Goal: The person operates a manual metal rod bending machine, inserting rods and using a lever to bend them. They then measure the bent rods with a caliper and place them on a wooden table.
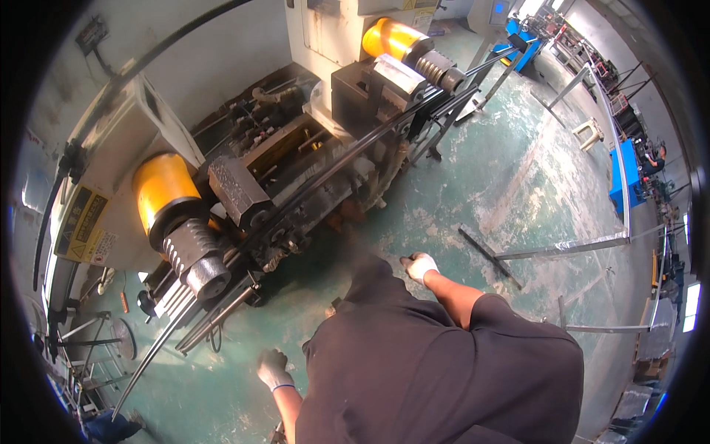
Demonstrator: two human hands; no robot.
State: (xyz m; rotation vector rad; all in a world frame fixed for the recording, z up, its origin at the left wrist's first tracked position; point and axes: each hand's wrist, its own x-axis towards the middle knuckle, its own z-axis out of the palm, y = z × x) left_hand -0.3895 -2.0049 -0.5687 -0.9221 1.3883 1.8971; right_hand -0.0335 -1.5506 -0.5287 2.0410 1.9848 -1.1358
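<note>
My left hand, in a pale work glove with a blue cuff edge, hangs low at my side over the floor. Its fingers curl inward and nothing shows in them. On the other side, my right hand is out in front of my body, also gloved and loosely closed with nothing visible in it. Neither hand touches anything. Nearest ahead of them stands a large machine with two yellow cylindrical housings, dark ridged spindles and long metal bars along its front.
The green floor is worn and patchy. A dark bar lies on it to the right, beside a metal frame. A stool and a blue cabinet stand farther right. Bar ends jut out at the machine's lower left.
</note>
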